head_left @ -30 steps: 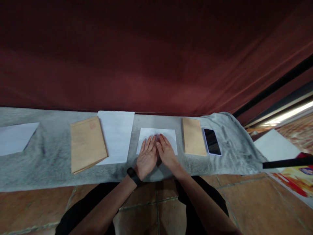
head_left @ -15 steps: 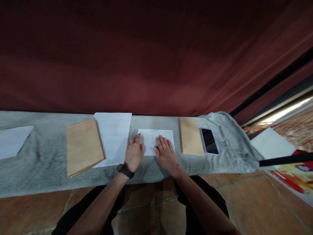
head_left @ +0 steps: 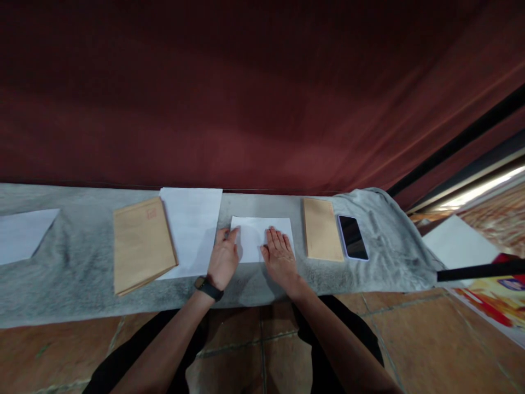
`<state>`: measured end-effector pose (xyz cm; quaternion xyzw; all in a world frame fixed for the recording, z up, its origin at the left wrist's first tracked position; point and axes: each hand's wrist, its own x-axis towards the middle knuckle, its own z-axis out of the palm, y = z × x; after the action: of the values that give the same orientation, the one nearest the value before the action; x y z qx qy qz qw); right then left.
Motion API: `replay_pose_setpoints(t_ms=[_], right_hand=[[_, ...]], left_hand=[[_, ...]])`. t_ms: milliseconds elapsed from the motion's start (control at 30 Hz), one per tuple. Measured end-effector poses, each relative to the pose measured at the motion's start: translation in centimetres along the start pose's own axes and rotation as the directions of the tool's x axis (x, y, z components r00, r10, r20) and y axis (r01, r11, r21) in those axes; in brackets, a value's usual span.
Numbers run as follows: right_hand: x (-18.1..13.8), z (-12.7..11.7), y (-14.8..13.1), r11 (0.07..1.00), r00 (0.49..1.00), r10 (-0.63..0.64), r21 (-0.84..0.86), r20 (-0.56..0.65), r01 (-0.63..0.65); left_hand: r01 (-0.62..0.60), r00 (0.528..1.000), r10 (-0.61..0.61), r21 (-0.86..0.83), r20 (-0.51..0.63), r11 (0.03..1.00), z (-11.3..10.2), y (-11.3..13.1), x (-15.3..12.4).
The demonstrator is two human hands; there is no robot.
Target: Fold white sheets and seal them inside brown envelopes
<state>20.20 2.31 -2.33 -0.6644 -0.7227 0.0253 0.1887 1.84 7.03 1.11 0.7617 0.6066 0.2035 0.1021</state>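
A small white sheet of paper, which looks folded, lies on the grey cloth in front of me. My right hand rests flat on its right part, fingers stretched out and palm down. At the sheet's left edge is my left hand, wearing a dark watch; its fingers are loosely bent and apart, with the index fingertip touching the paper's edge. To the left lie a stack of larger white paper and several brown envelopes that overlap it. A single pile of brown envelopes sits right of my right hand.
A phone with a pale case lies beside the right-hand envelopes. Another white sheet is at the far left. The grey cloth is rumpled at its right end. A dark red curtain hangs behind.
The index finger of my left hand has drawn in and bent at the sheet's left edge. My right hand stays flat on the paper, and the view has shifted slightly.
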Motion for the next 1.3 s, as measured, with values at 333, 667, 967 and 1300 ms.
replay_pose_setpoints(t_ms=[333, 667, 967, 1300], right_hand=[[-0.4, -0.7, -0.4, 0.989, 0.988, -0.132, -0.058, 0.081, 0.137], [0.2, -0.1, 0.6, 0.998, 1.0, 0.026, -0.059, 0.004, -0.026], [-0.1, 0.6, 2.0, 0.983, 0.977, 0.147, -0.084, -0.157, -0.161], [4.1, -0.4, 0.1, 0.992, 0.995, 0.087, 0.091, -0.053, -0.082]], left_hand=[[-0.314, 0.942, 0.313, -0.006, 0.119, 0.949, 3.7, 4.3, -1.8], [-0.207, 0.978, 0.2, 0.144, 0.066, 0.968, 4.4, 3.1, -1.4], [-0.061, 0.998, 0.065, 0.213, -0.015, 0.975, 3.8, 0.9, -0.9], [-0.216, 0.975, 0.205, 0.14, 0.085, 0.966, 3.5, 3.7, 2.0]])
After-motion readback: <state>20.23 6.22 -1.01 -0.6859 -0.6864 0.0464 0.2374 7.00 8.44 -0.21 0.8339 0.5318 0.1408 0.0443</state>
